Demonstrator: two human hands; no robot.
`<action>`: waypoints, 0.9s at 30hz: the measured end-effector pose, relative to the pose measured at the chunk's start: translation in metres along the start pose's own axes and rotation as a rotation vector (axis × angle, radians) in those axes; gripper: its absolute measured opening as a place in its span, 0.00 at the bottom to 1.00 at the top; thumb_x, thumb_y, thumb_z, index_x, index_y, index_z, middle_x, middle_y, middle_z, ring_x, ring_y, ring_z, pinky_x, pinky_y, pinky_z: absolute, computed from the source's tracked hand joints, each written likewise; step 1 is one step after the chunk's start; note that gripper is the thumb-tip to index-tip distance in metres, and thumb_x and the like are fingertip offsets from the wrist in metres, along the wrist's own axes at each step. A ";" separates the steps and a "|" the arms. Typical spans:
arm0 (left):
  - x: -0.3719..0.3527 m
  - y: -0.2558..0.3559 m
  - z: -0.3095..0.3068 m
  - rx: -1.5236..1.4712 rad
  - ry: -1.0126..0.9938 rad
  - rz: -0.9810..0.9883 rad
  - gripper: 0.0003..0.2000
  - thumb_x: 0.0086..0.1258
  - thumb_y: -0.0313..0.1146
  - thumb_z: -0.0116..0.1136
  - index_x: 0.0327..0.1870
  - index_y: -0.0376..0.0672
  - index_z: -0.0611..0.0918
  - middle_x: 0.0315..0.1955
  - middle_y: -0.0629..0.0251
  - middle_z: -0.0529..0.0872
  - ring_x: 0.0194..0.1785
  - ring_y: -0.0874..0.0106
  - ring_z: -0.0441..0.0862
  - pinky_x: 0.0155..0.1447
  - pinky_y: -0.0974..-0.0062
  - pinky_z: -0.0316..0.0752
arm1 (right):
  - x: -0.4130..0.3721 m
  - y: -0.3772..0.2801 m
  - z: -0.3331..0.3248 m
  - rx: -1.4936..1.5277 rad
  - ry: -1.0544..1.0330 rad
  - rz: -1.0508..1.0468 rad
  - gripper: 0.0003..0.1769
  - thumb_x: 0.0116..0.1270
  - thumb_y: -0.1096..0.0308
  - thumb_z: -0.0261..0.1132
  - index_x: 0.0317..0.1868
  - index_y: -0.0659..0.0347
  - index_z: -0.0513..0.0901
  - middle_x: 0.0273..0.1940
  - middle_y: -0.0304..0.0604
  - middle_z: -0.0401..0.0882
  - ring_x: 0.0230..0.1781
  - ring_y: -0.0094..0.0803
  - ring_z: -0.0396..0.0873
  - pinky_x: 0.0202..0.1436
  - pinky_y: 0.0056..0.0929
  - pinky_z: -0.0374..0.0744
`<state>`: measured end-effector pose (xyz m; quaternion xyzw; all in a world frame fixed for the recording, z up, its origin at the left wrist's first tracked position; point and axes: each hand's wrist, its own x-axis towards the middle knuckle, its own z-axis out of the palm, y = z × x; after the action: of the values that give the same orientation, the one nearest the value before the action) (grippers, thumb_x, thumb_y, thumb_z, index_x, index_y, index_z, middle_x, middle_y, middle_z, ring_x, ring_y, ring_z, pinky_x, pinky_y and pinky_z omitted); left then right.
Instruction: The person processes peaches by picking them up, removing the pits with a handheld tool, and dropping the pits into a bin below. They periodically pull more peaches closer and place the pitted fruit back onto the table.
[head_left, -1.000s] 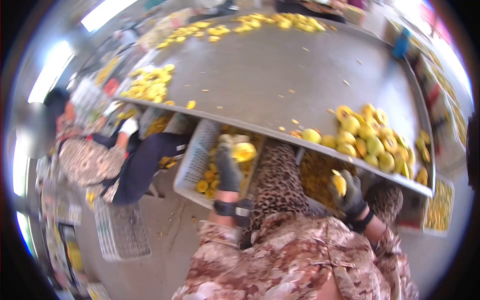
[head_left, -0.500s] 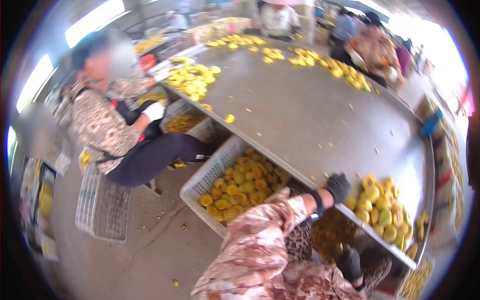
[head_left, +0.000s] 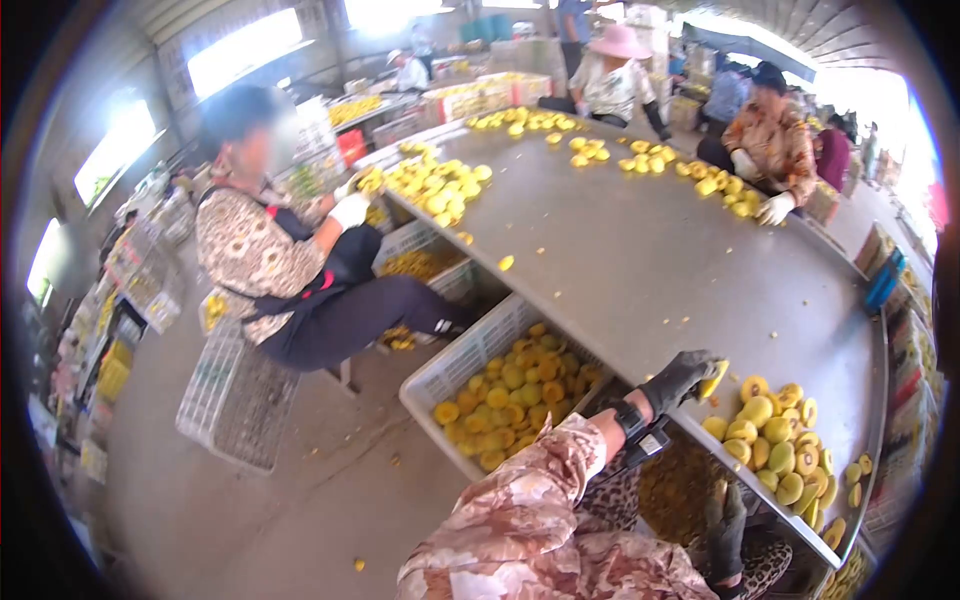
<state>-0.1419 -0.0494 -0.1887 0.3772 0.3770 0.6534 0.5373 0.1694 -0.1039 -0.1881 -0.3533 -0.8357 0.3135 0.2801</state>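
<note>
My left hand (head_left: 682,382), in a dark glove with a watch at the wrist, is over the near edge of the metal table. Its fingertips pinch a yellow peach half (head_left: 713,379), held up on edge. To its right, a pile of halved yellow peaches (head_left: 768,440) lies in the table's near corner, several showing orange-brown centres. Below the tabletop is my right hand (head_left: 725,532), also dark-gloved, near my lap with its fingers pointing up; I cannot tell whether it holds anything. Beside it, brownish-yellow scraps (head_left: 680,490) lie under the table edge.
A grey crate (head_left: 440,400) of peach halves stands under the table's left edge. A seated person (head_left: 265,250) with white gloves works at the left; others sit along the far side. Peach piles (head_left: 430,185) line the far edges. A white crate (head_left: 235,410) rests on the floor.
The view has shifted, so the scene sits lower and further right. My left hand, earlier closed at the table edge, now shows a peach half at its fingertips. My right hand's fingers now point up.
</note>
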 end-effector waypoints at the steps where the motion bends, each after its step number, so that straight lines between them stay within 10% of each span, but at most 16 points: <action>1: -0.028 0.021 0.018 -0.119 0.068 -0.024 0.16 0.78 0.39 0.58 0.59 0.40 0.83 0.43 0.64 0.87 0.39 0.78 0.83 0.37 0.75 0.79 | 0.006 0.000 -0.002 0.000 -0.099 0.021 0.11 0.81 0.67 0.58 0.44 0.68 0.81 0.24 0.53 0.78 0.24 0.28 0.75 0.29 0.32 0.75; 8: -0.080 0.032 0.074 -0.229 0.090 -0.146 0.30 0.85 0.58 0.40 0.60 0.37 0.83 0.41 0.58 0.90 0.33 0.74 0.87 0.36 0.81 0.83 | 0.033 -0.086 -0.029 0.345 -0.173 0.286 0.17 0.76 0.70 0.63 0.62 0.67 0.81 0.43 0.52 0.85 0.45 0.36 0.83 0.51 0.35 0.80; 13: -0.085 0.029 0.093 -0.197 0.115 -0.172 0.33 0.86 0.60 0.38 0.59 0.36 0.83 0.42 0.58 0.91 0.38 0.74 0.89 0.37 0.81 0.84 | 0.031 -0.074 -0.021 0.294 -0.037 0.052 0.10 0.78 0.68 0.61 0.50 0.67 0.79 0.34 0.31 0.74 0.34 0.20 0.69 0.36 0.28 0.73; 24: -0.088 0.007 0.088 -0.214 0.250 0.094 0.28 0.88 0.50 0.37 0.54 0.30 0.83 0.44 0.53 0.88 0.47 0.63 0.87 0.54 0.65 0.84 | 0.046 -0.082 0.027 0.936 -0.162 0.472 0.17 0.82 0.61 0.59 0.48 0.70 0.83 0.35 0.30 0.79 0.34 0.18 0.72 0.37 0.24 0.76; 27: -0.087 0.002 0.083 -0.125 0.178 0.067 0.28 0.88 0.50 0.37 0.54 0.30 0.83 0.46 0.53 0.88 0.50 0.62 0.87 0.57 0.65 0.84 | 0.042 -0.072 0.030 0.651 -0.064 0.231 0.17 0.82 0.61 0.59 0.49 0.70 0.81 0.33 0.35 0.81 0.33 0.23 0.77 0.35 0.31 0.78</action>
<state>-0.0562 -0.1287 -0.1585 0.2958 0.3688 0.7240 0.5022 0.0936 -0.1212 -0.1455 -0.3276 -0.6548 0.6042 0.3144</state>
